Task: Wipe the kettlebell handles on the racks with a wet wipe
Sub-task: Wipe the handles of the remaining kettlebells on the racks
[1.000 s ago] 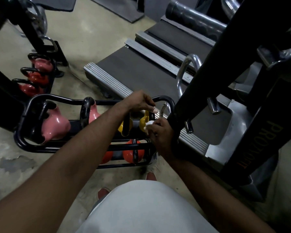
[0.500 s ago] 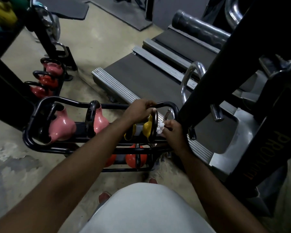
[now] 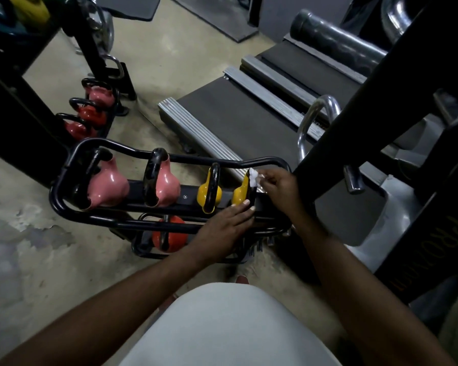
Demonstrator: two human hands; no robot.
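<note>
**Midway: wipe on the rightmost yellow kettlebell**

Clearly the job was under way, though how much was finished could not be read from the handles themselves; none showed an obvious wet sheen in this dim light.

The right hand pinched a bunched white wipe between fingertips and thumb, pressing it against the top of the black handle of the rightmost yellow kettlebell. The left hand lay with fingers extended and close together, fingertips touching the near foot of that same handle, apparently steadying it; it gripped nothing.

That kettlebell sat at the right end of the upper tier of the near rack. Leftward along the tier stood a second yellow kettlebell, then two pink kettlebells, the far-left one larger. An orange kettlebell sat on the lower tier, partly hidden behind the rails and the left forearm.

Judging from where the hands were, the wipe was on the end item, so either the row was just begun or just ending; the view did not settle which. A second rack farther left held three more red and pink kettlebells, well apart from both hands, and looked likely to remain. A treadmill lay beyond the near rack.
</note>
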